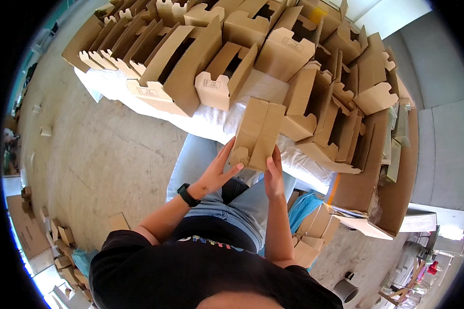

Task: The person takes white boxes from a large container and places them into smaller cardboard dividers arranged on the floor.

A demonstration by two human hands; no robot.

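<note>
Left hand [215, 175] and right hand [274, 179] grasp one closed box [257, 131] between them, fingers on opposite sides, thumbs near. Box extends far from the fingers; long axis near to far, far end leaning right. Neither hand clearly nearer. Box at white-covered table's [265, 85] near edge, open cartons [216, 85] beyond, left and right.

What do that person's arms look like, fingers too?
Short black sleeves, bare forearms. A black watch circles the left wrist, with a small dark mark near it. The right wrist is bare. Left grip and right grip wear no gloves.
</note>
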